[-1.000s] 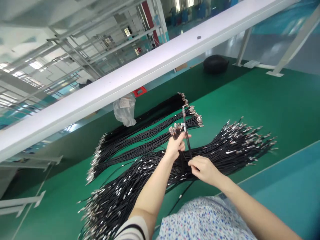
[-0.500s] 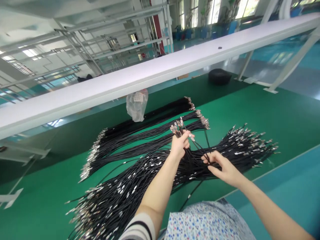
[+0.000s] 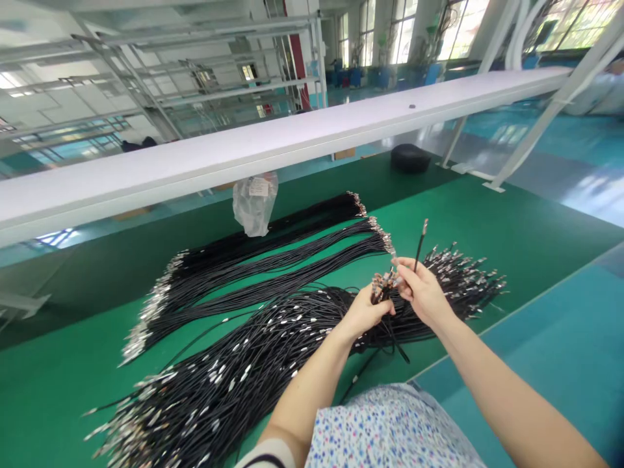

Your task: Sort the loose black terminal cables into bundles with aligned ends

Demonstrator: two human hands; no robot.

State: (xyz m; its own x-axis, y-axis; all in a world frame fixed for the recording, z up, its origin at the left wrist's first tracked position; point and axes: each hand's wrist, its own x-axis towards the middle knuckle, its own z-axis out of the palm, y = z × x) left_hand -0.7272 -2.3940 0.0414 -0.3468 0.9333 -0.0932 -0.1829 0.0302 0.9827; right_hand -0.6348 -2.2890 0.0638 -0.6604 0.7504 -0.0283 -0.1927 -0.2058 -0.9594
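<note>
My left hand is wrapped round a small bunch of black cables, their metal-tipped ends sticking up out of the fist. Close beside it, my right hand pinches a single black cable, whose tip points up above the fingers. The fingertips of the right hand are near the bunch's ends; whether they touch is unclear. Beneath both hands lies a large loose pile of black cables with white tags along them. Farther back, sorted rows of black cables lie side by side, with silvery ends at left.
A white shelf runs across above the green table. Below the shelf hangs a clear plastic bag with a label. A black round object sits at the back right, near the shelf's metal legs.
My right hand has moved up from the pile to beside the bunch, now with a cable end upright in it. My left hand has shifted right and lower with the bunch. The view has turned slightly.
</note>
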